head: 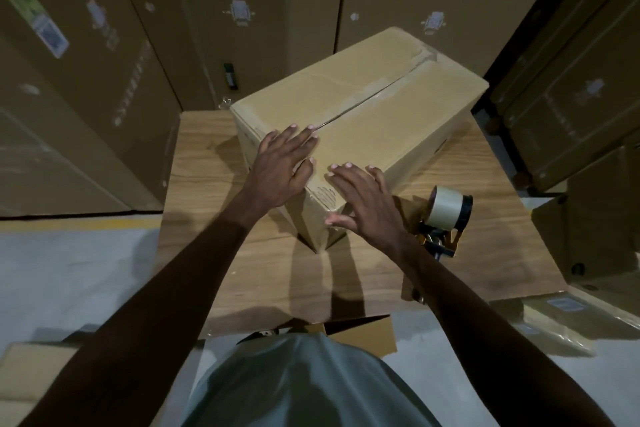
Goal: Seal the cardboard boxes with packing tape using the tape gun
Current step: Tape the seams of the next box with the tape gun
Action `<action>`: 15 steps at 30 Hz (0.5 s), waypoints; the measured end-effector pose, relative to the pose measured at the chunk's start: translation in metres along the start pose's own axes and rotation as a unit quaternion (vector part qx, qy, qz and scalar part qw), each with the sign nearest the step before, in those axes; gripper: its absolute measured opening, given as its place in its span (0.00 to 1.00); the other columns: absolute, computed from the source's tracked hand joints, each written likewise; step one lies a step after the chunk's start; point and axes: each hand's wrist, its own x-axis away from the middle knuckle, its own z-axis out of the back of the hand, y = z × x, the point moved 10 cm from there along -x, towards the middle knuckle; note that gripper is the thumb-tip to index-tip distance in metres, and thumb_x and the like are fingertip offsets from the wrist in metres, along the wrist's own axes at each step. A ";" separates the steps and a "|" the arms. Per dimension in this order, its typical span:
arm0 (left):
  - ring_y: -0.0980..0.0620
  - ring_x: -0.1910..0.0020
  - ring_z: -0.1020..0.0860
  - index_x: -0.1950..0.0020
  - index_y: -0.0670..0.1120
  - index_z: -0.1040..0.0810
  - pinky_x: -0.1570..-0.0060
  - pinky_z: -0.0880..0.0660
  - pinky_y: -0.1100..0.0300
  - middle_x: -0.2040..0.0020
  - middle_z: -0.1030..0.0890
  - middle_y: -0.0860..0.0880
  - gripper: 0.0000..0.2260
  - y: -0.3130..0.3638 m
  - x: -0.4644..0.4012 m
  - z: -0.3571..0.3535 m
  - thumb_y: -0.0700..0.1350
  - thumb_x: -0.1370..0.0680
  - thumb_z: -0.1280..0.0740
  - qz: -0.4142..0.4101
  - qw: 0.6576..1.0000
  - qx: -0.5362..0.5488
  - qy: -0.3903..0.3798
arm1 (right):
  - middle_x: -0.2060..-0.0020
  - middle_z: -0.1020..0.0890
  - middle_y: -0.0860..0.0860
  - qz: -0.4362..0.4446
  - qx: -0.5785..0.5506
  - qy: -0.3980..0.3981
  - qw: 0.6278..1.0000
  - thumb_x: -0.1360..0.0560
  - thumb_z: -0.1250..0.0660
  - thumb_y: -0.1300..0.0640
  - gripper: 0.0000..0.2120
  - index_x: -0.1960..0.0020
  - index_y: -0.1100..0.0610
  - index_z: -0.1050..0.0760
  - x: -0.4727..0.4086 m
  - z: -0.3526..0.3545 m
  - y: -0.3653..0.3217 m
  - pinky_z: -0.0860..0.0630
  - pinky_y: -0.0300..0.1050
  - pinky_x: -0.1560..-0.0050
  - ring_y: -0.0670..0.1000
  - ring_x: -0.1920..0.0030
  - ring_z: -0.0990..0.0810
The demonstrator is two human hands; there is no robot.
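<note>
A closed cardboard box stands turned at an angle on the wooden table. Its top flaps meet in a seam that carries old torn tape. My left hand lies flat on the near left part of the lid, fingers straight. My right hand spreads over the near corner of the box, thumb against its side. The tape gun, with a clear tape roll and an orange-black frame, lies on the table just right of my right hand, held by neither hand.
Tall stacked cartons wall the back and left. More cartons stand on the right. A flattened carton piece sticks out below the table's near edge. The grey floor shows on the left.
</note>
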 end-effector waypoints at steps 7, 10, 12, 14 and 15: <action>0.46 0.21 0.39 0.23 0.48 0.30 0.24 0.47 0.46 0.21 0.34 0.50 0.25 -0.001 0.000 -0.005 0.54 0.18 0.48 0.011 0.999 -0.016 -0.029 | 0.24 0.33 0.57 0.103 0.047 -0.068 0.991 0.24 0.40 0.30 0.41 0.22 0.57 0.40 -0.002 -0.002 0.004 0.40 0.60 0.27 0.57 0.24 0.36; 0.46 0.21 0.39 0.23 0.48 0.31 0.24 0.46 0.44 0.21 0.34 0.49 0.26 0.000 0.000 -0.005 0.55 0.18 0.49 0.016 0.999 -0.021 -0.036 | 0.24 0.32 0.56 0.065 -0.035 -0.067 0.995 0.24 0.37 0.31 0.40 0.23 0.56 0.36 -0.002 0.012 0.003 0.41 0.60 0.26 0.56 0.24 0.36; 0.46 0.21 0.39 0.23 0.48 0.30 0.24 0.46 0.44 0.21 0.34 0.49 0.26 0.001 0.000 -0.005 0.55 0.18 0.50 0.019 0.999 -0.027 -0.036 | 0.25 0.30 0.54 0.031 -0.084 -0.043 0.995 0.24 0.34 0.34 0.36 0.25 0.57 0.31 -0.004 0.020 0.002 0.40 0.59 0.26 0.55 0.25 0.34; 0.45 0.21 0.39 0.23 0.47 0.30 0.24 0.46 0.44 0.21 0.34 0.49 0.26 0.001 0.001 -0.005 0.54 0.19 0.49 0.019 0.999 -0.027 -0.034 | 0.27 0.28 0.54 -0.002 -0.093 -0.020 0.995 0.24 0.33 0.36 0.34 0.27 0.57 0.28 -0.003 0.023 0.001 0.40 0.59 0.26 0.55 0.25 0.32; 0.45 0.21 0.39 0.23 0.47 0.30 0.24 0.46 0.44 0.21 0.34 0.49 0.26 0.002 0.001 -0.005 0.54 0.19 0.49 0.017 0.999 -0.027 -0.032 | 0.27 0.27 0.54 -0.014 -0.080 -0.012 0.997 0.24 0.32 0.36 0.34 0.28 0.57 0.27 -0.001 0.022 -0.001 0.40 0.60 0.26 0.55 0.26 0.32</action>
